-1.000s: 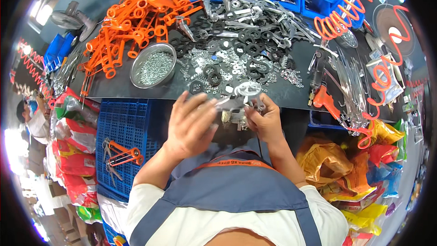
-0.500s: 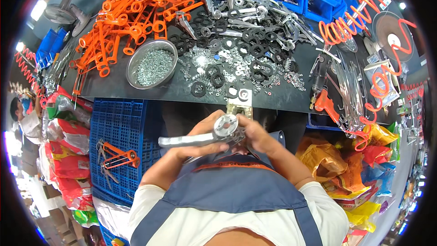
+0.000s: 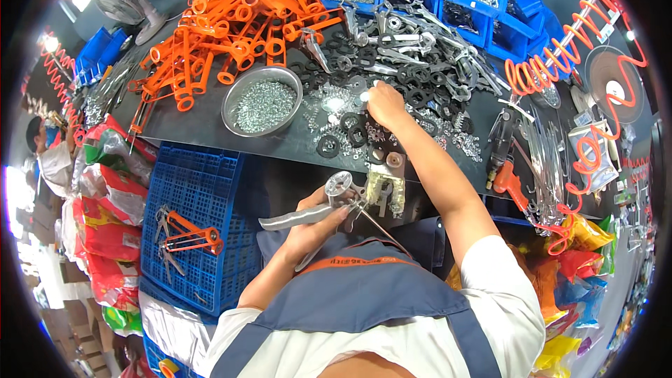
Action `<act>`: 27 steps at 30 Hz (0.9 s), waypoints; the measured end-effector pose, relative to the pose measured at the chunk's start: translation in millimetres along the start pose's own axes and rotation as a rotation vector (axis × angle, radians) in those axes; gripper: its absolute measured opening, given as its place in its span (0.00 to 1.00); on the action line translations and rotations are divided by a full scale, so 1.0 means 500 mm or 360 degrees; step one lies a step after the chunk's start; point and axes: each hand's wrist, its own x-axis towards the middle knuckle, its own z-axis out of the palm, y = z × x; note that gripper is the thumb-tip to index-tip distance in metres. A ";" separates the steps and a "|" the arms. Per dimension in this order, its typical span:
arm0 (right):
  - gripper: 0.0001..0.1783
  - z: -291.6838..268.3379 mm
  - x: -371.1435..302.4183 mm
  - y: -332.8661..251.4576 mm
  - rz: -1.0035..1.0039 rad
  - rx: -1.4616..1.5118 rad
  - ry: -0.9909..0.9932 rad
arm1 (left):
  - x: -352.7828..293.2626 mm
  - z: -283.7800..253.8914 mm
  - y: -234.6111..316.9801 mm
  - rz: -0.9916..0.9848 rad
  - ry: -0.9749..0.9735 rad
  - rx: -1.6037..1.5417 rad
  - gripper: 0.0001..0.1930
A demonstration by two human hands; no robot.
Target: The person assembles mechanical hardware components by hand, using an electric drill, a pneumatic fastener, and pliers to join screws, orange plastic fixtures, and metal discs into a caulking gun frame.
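My left hand [image 3: 313, 229] is wrapped around a grey metal handle [image 3: 297, 217] in front of my apron. The handle ends in a round ring [image 3: 339, 185], and a thin rod [image 3: 381, 229] slants from it toward my body. My right hand [image 3: 386, 106] reaches over the table into the loose parts, its fingers drawn together. A small pale spot shows at its fingertips; what they hold, if anything, is too small to name. Black ring-shaped discs [image 3: 327, 145] and small clear or metal pieces lie around that hand. A metal fixture [image 3: 385, 192] stands at the table's front edge.
A steel bowl [image 3: 231, 108] of small metal parts stands left of the pieces. Orange frames [image 3: 203, 52] and grey metal handles [image 3: 409, 42] are heaped behind. Blue bins [image 3: 465, 0] line the back. A power driver [image 3: 505, 176] and coiled red hose [image 3: 560, 56] are at right.
My right hand has left the metal handle and moved forward to the parts on the table. My left hand keeps holding the handle. The view has shifted slightly.
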 end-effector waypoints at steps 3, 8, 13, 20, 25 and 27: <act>0.09 0.007 0.010 0.041 0.0030 0.0136 -0.0219 | 0.005 0.018 0.005 -0.0081 -0.0025 -0.0046 0.18; 0.06 -0.092 -0.086 0.047 0.0067 0.1240 0.0537 | 0.020 0.045 -0.008 -0.0146 0.0110 -0.0104 0.19; 0.06 -0.237 -0.337 -0.045 -0.0698 0.1198 0.0552 | 0.037 0.058 -0.028 -0.0044 0.0029 0.0077 0.18; 0.14 -0.241 -0.392 -0.030 -0.1006 0.0687 0.0783 | 0.073 0.112 -0.015 -0.0015 -0.0211 -0.0014 0.16; 0.09 -0.256 -0.387 -0.027 -0.1084 0.0538 0.0676 | 0.074 0.111 -0.038 0.0069 -0.0207 -0.0026 0.18; 0.09 -0.249 -0.384 -0.019 -0.1077 0.0569 0.0564 | 0.072 0.113 -0.035 0.0064 -0.0182 -0.0059 0.19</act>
